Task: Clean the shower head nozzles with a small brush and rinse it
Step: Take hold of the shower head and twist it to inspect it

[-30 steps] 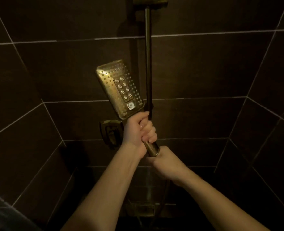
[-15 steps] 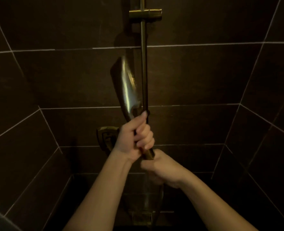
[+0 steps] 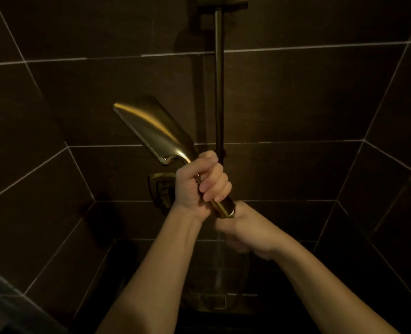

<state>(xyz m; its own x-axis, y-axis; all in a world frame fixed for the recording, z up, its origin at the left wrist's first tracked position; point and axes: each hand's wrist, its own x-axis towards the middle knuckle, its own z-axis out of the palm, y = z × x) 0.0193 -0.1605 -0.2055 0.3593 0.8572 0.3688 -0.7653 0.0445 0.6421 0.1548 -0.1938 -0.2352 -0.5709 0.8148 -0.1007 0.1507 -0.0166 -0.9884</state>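
Note:
The brass hand shower head [image 3: 151,131] points up and to the left, showing its smooth back; the nozzle face is turned away and hidden. My left hand [image 3: 199,184] is wrapped around its handle. My right hand [image 3: 245,230] sits just under the handle's end, fingers curled around the shower hose where it joins; this spot is dim. No brush is in sight.
A vertical slide rail [image 3: 219,92] runs up the dark tiled wall right behind the handle to a bracket [image 3: 222,1] at the top. A brass wall valve [image 3: 162,189] sits behind my left wrist. A metal fitting [image 3: 211,300] lies low in the shadowed corner.
The shower head has rotated in my left hand: nozzle face toward me, then edge-on, now its smooth back toward me and tilted further left. My right hand stayed under the handle's end.

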